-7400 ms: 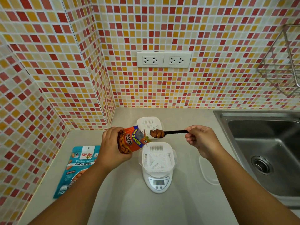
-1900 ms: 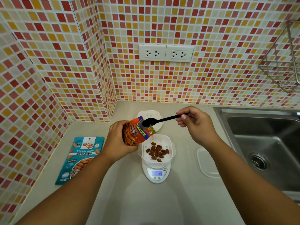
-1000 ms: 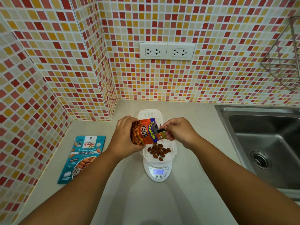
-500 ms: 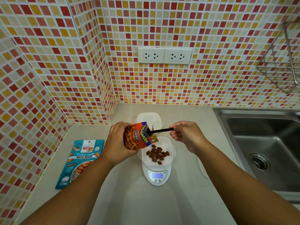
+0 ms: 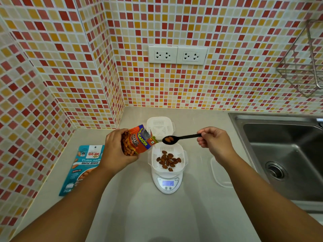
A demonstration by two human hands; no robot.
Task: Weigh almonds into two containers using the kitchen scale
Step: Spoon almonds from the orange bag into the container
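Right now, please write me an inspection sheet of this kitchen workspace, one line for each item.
Surface: pale countertop, set in a tiled corner.
Job's things: kitchen scale, display lit; white container on it holding some almonds; second white container behind, no almonds visible in it; black spoon carrying a few almonds above the near container; orange almond bag, open.
Clutter: blue almond pouch lying flat at left; clear lid at right.
Grippers: left hand grips the orange bag; right hand pinches the spoon handle.
Cables: nothing seen.
Surroundings: two wall sockets, steel sink, wire rack.
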